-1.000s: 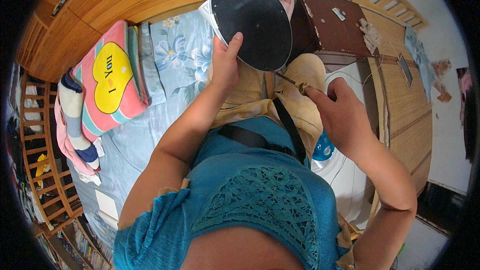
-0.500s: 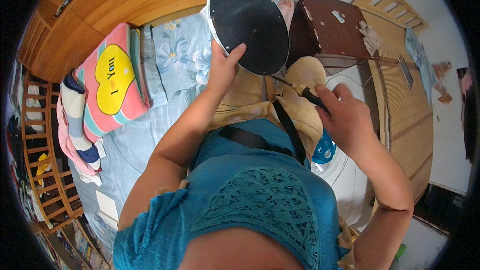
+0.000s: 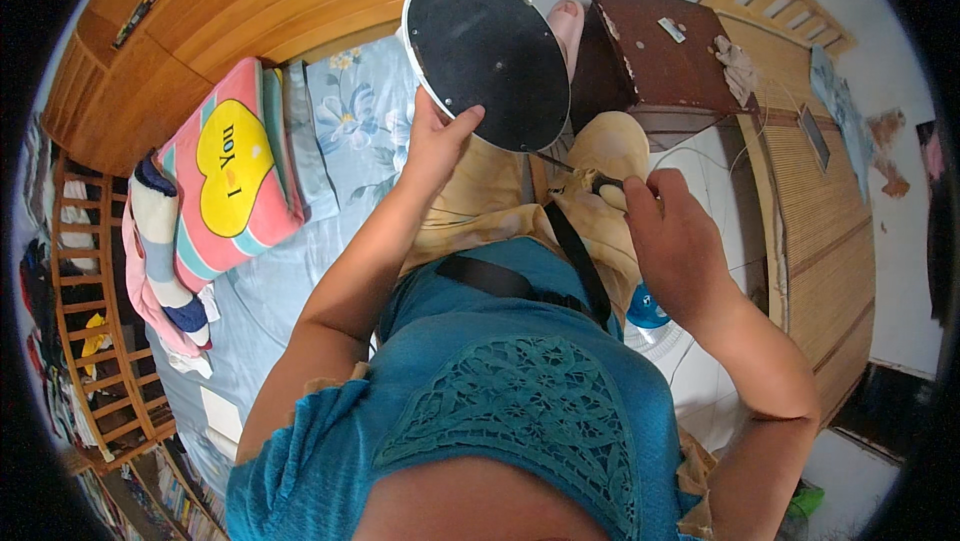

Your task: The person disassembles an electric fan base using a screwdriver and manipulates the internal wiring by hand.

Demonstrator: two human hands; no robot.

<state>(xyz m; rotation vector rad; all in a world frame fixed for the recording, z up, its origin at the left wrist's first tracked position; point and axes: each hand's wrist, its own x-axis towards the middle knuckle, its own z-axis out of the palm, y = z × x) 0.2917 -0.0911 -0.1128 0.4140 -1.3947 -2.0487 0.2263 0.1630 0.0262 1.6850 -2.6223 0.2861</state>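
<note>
Blue flowered bedding (image 3: 350,111) spreads left of the black round panel (image 3: 488,61), and a worn brown cabinet (image 3: 640,51) stands to its right. The panel, above the lap (image 3: 470,196), sits whole in its white rim (image 3: 407,36), small fasteners (image 3: 447,102) in place. The left hand (image 3: 438,146) pinches its near-left edge; the right hand (image 3: 678,236) grips a screwdriver (image 3: 603,184) reaching its near edge, tip contact unclear.

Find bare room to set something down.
Bare sheet lies between the pink blanket and left forearm; the woven mat has room below the dark slab. Crowded: around the disc in the left hand and screwdriver in the right hand.
</note>
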